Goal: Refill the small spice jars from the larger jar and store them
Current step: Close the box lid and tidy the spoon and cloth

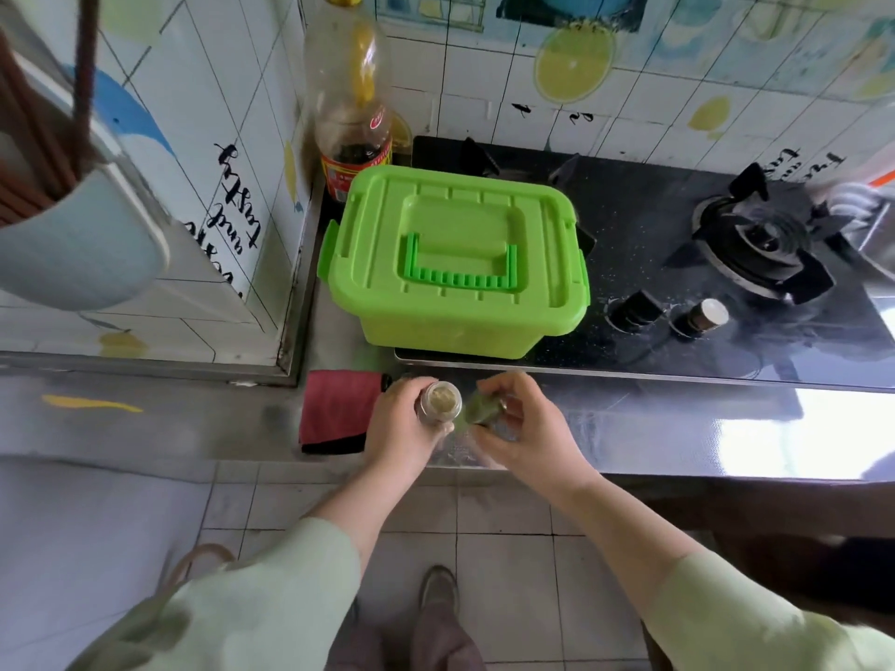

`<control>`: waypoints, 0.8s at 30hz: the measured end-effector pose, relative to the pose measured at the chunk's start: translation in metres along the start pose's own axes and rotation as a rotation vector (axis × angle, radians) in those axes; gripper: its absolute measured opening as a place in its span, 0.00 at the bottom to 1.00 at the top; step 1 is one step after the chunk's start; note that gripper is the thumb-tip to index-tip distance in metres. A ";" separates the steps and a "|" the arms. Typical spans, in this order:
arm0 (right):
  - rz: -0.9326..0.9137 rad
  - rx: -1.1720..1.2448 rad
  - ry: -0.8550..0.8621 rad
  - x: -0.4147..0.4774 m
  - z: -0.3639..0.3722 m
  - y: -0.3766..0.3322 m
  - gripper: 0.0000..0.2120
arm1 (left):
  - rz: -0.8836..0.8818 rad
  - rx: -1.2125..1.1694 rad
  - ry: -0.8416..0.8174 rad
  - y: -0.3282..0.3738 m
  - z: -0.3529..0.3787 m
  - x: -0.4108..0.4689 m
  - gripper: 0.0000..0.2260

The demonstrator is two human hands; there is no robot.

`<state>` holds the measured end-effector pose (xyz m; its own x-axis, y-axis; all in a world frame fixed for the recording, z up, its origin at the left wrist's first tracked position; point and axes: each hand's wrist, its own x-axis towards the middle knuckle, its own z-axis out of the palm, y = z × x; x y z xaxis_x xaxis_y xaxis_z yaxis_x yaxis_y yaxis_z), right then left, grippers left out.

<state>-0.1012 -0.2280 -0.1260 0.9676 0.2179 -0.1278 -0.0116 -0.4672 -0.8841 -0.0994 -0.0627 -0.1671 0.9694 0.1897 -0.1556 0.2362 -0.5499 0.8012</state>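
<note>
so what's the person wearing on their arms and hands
Loose pale green sleeves cover both upper arms, the left sleeve and right sleeve ending near the elbows. Forearms are bare. The left hand and right hand wear no gloves or watch.

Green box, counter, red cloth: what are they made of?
Green box: moulded plastic, semi-gloss; ribbed lid, snap latches, uniform colour. Counter: likely stainless steel, brushed; it mirrors bright light. Red cloth: soft textile, matte, perhaps microfibre; folded, with a dark edge.
</note>
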 end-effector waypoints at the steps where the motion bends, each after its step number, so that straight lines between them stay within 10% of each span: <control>1: -0.035 0.008 0.005 0.001 0.000 -0.005 0.19 | 0.009 -0.020 -0.007 0.002 -0.004 -0.003 0.20; 18: -0.492 -0.283 -0.337 -0.011 -0.038 -0.171 0.27 | 0.139 -0.284 -0.407 0.082 -0.168 -0.044 0.30; 24: -0.416 -0.421 -0.090 -0.005 -0.039 -0.203 0.28 | 0.110 -0.317 -0.229 0.114 -0.179 -0.048 0.28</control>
<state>-0.0941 -0.1683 0.0717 0.8441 0.5184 0.1366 0.4821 -0.6226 -0.6164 -0.1306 0.0114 0.0346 0.9859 -0.0622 -0.1554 0.1330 -0.2722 0.9530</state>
